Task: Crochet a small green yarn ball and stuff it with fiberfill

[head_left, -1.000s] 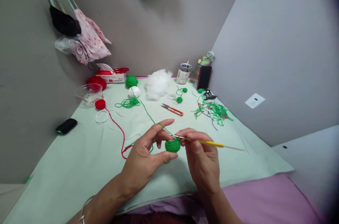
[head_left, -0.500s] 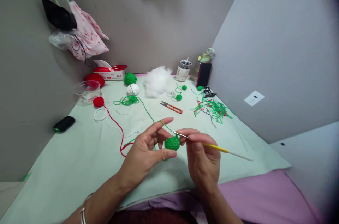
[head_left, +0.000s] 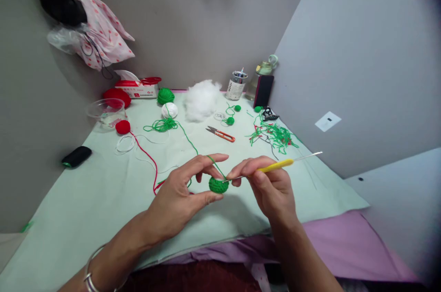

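Observation:
Between the thumb and fingers of my left hand (head_left: 182, 193) is a small round green crochet piece (head_left: 218, 186). Green yarn (head_left: 189, 139) runs from a loose tangle on the table over my left index finger to the piece. My right hand (head_left: 270, 184) grips a crochet hook (head_left: 275, 165) with a yellow handle and metal ends. The hook's left tip meets the top edge of the piece; its other end points up to the right. Whether the tip is inside a stitch, I cannot tell.
Orange thread snips (head_left: 220, 134) lie beyond my hands, with white stuffing (head_left: 202, 100) behind them. Green and red yarn scraps (head_left: 275, 135) are at right. A red yarn ball (head_left: 122, 127), a clear plastic tub (head_left: 106, 112) and a black case (head_left: 76, 157) are at left.
The hook has swung so its far end points up instead of down, and its tip has come down to the crochet piece's edge. The whole view has shifted slightly.

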Demonstrator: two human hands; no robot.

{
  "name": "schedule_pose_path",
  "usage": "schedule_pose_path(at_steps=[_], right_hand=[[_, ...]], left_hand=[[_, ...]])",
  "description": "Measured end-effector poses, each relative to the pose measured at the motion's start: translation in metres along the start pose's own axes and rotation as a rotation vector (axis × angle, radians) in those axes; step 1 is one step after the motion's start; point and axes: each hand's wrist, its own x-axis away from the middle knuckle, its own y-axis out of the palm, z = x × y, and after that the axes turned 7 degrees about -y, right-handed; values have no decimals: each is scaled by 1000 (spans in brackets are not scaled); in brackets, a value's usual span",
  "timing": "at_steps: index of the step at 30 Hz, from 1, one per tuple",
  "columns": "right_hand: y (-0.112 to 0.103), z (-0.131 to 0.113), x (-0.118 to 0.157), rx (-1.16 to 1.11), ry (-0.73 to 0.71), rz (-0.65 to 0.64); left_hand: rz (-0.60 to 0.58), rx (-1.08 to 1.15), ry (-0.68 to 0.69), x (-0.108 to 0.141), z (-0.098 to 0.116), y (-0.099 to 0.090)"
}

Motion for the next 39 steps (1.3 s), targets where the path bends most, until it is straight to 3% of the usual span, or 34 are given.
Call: schedule_pose_path(at_steps=[6,14,19,22,24,29,31,39], right_hand=[[-3,-10,-1,166,13,-61],[-3,-24,-5,409,-19,-282],[-2,-28,-12,521,-55,-420],[-2,-26,-15,602,-157,-481],[0,-22,-12,621,-233,-453],[13,-6,10,553,-387,-121],[19,0,19,634,-457,-77],[26,0,24,1005,-652,-84]], left_hand=[[-50,-146,5,1,-3,0],[-6,-536,402,3,-15,-7],[-58,-687,516,1,-17,-12],[-49,-645,484,-1,-12,-13],[-1,-549,411,-2,-7,-12],[169,-235,156,4,-1,0],[206,-140,97,7,-4,6],[267,25,102,19,-19,20]])
